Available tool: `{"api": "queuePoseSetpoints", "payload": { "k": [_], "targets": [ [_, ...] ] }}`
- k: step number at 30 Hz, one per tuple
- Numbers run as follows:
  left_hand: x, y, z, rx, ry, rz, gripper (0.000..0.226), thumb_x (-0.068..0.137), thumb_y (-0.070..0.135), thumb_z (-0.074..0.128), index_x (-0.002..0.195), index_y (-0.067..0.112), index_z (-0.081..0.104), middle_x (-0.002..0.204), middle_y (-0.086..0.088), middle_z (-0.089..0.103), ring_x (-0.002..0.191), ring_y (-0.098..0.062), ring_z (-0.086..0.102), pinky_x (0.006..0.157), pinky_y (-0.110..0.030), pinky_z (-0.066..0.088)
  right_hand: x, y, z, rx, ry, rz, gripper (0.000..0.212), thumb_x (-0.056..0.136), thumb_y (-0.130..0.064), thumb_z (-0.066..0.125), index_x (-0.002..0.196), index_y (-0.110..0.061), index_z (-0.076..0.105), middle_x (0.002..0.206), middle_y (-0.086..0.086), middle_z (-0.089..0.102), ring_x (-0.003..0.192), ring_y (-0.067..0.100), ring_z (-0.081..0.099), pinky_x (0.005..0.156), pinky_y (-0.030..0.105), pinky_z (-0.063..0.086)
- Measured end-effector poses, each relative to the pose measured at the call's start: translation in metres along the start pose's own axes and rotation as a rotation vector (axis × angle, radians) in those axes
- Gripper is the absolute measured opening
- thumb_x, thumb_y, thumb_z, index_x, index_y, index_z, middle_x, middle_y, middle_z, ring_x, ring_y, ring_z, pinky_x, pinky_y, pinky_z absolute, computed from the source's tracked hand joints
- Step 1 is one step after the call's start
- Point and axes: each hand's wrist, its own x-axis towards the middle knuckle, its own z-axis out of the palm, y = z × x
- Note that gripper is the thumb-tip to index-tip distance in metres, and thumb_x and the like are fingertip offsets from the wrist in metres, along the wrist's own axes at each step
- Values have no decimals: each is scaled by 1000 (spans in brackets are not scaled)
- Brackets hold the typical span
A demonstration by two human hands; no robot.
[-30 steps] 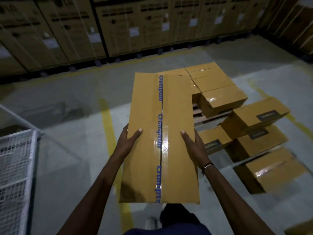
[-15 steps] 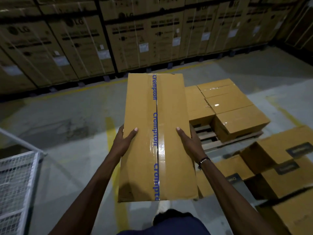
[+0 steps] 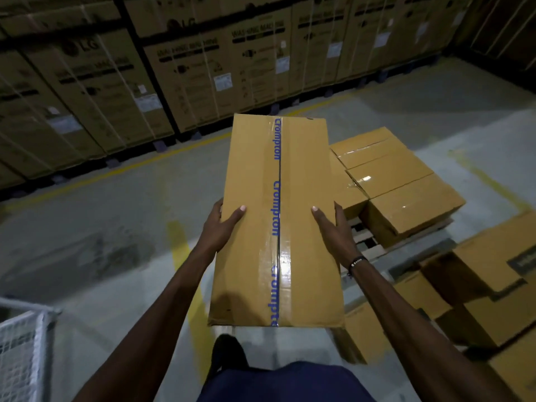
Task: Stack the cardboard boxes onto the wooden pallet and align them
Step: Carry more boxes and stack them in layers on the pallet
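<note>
2 hands carry 1 long cardboard box (image 3: 278, 221) level at about waist height, its taped seam running away from the person. The left hand (image 3: 222, 227) and right hand (image 3: 333, 230) each clamp a long side near the middle, thumbs laid flat on top, fingers hidden beneath; gripping at mid-length probably keeps the load balanced. Low on the near right, loose boxes (image 3: 478, 285) lie jumbled on the floor, waiting their turn. Beyond them, right of the carried box, the wooden pallet (image 3: 368, 248) shows bare slats at its near edge. Stacked boxes (image 3: 400, 181) fill its far part in a snug row, so the open slats look like the next spot. Farthest off, tall strapped cartons (image 3: 185, 68) line the wall.
</note>
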Motion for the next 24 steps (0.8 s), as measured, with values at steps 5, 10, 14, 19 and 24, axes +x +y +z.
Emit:
{"api": "queuePoseSetpoints", "payload": {
  "k": [5,10,14,19,24],
  "targets": [
    [89,14,10,43,-161,30,97,74,82,69,153,35,41,147,4,58,125,-19,62,107,-52,52,52,8,12,47,150,69,101,78,-82,70,161,-38,33,160,-4,48,143,20,48,116,55,45],
    [177,23,21,108,-347,63,93,82,74,71,157,35,33,153,1,52,129,-22,58,109,-52,50,88,12,31,116,299,88,103,74,-82,72,159,-34,38,153,-6,55,138,17,54,116,53,46],
    [229,34,32,163,-483,111,81,90,60,71,157,31,35,152,1,52,127,-18,55,111,-48,47,101,17,52,165,448,162,87,85,-68,74,157,-33,40,146,-6,60,129,16,61,112,50,50],
    [269,44,65,227,-685,105,101,80,75,73,161,32,30,160,-2,45,143,-24,49,116,-48,43,102,29,59,165,635,262,77,89,-64,72,154,-33,44,147,-5,60,131,17,59,112,42,49],
    [282,58,120,268,-802,86,87,92,55,72,162,28,27,165,-8,37,150,-27,36,116,-42,37,105,36,43,149,784,343,79,97,-56,67,162,-25,35,161,3,45,149,25,42,111,32,32]
  ]
}}
